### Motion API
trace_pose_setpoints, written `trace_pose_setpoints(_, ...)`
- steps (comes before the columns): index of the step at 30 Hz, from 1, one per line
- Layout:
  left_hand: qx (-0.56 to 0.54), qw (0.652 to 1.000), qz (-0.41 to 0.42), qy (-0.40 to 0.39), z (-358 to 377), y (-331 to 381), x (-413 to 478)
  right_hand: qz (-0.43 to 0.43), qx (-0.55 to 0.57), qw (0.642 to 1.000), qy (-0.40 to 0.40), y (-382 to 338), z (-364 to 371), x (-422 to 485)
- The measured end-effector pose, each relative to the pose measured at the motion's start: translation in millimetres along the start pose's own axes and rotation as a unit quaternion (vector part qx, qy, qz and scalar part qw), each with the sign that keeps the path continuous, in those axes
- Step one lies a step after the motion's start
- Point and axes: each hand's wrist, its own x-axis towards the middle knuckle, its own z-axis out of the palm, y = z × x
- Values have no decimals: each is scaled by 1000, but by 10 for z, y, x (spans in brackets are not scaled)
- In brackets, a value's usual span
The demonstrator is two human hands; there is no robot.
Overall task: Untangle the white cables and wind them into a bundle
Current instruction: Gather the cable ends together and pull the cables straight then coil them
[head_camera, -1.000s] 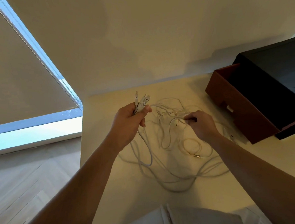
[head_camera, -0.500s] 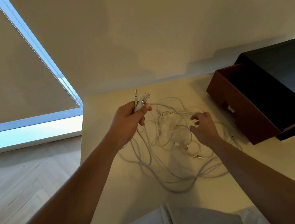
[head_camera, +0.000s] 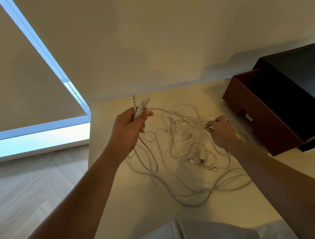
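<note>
Now my left hand (head_camera: pixel 127 133), just left of centre, has its fingers curled round a few plug ends (head_camera: pixel 141 108), which stick up above my fist. My right hand (head_camera: pixel 222 132), right of centre, pinches a thin strand at its fingertips. Between and below them the white cables (head_camera: pixel 183 154) sprawl tangled on the cream table (head_camera: pixel 131 210). At the right edge sits an open brown box (head_camera: pixel 257 118).

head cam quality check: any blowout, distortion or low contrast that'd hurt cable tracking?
Head view: window strip at left blown out pale blue; wide-angle lens bends the table edges; white cables low-contrast against the cream table, only thin shadows outline them; right hand slightly soft, left hand sharper; open box interior crushed to black.
</note>
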Motion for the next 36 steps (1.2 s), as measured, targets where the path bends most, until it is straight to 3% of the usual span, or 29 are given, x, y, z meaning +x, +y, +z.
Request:
trace_pose_setpoints(3, -6, 998, 0, 58, -116, -55, 47, 7, 0, 1000, -24, 149, -39, 35)
trace_pose_setpoints(7, 17, 998, -16, 64, -192, -135, 61, 17, 140, 990, 9, 257, -127, 34)
trace_pose_setpoints(11, 39, 998, -35, 36, -185, -203, 71, 40, 319, 945, 63, 159, -315, 50)
trace_pose_setpoints(16, 59, 997, -45, 34, -144, -201, 62, -15, 415, 900, 134, -41, -662, 16)
trace_pose_setpoints(20, 68, 996, -51, 26, -136, -178, 49, -49, 414, 890, 183, -136, -881, -46)
trace_pose_setpoints(28, 86, 994, -61, 28, -188, -254, 91, -73, 295, 907, 293, -211, -1100, -257)
trace_pose_setpoints(36, 61, 995, -72, 44, -202, -274, 86, -67, 298, 917, 258, -174, -1077, -424)
